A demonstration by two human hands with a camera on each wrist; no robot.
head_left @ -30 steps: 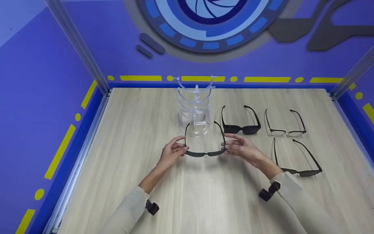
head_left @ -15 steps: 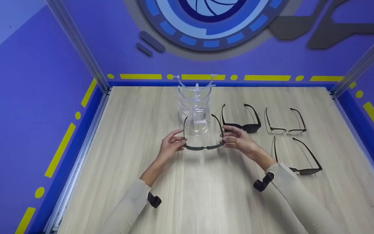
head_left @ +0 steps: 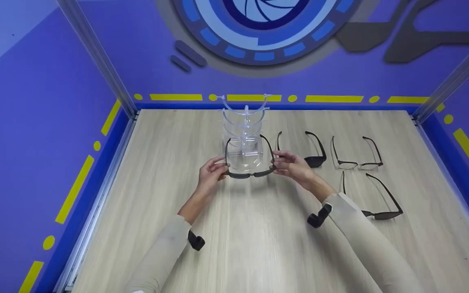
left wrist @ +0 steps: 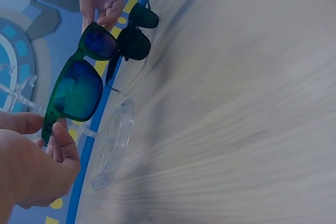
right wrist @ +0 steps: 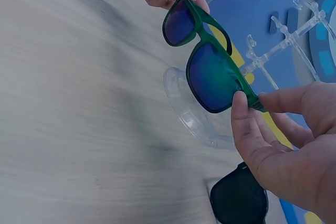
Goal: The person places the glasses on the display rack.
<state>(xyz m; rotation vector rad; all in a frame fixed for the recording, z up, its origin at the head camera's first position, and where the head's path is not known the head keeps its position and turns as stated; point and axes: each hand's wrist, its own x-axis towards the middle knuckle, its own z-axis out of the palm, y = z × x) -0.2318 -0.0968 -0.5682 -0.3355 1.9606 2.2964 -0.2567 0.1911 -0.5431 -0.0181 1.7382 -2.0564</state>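
Note:
Between both hands a pair of sunglasses [head_left: 240, 176] is held above the table, temples unfolded and pointing away toward the stand. Its green frame and blue-green mirrored lenses [left wrist: 79, 90] show in the wrist views. My left hand [head_left: 210, 176] pinches the left hinge corner between thumb and fingers. At the opposite corner, my right hand [head_left: 295, 167] grips the frame the same way, as the right wrist view [right wrist: 294, 135] confirms. Just beyond stands a clear plastic glasses stand [head_left: 246, 122] with several curved tiers; the temple tips overlap its lower part in the head view.
Right of the stand lie black sunglasses [head_left: 316, 161], partly hidden behind my right hand. Farther right are clear-lens glasses [head_left: 358, 165], with another dark pair [head_left: 387, 214] nearer, partly covered by my right sleeve. Blue-purple panels [head_left: 145, 77] enclose the wooden table [head_left: 169, 138].
Both hands have carried the sunglasses forward and slightly left, toward the stand. My right hand now covers more of the black sunglasses. The stand and the other glasses have stayed put.

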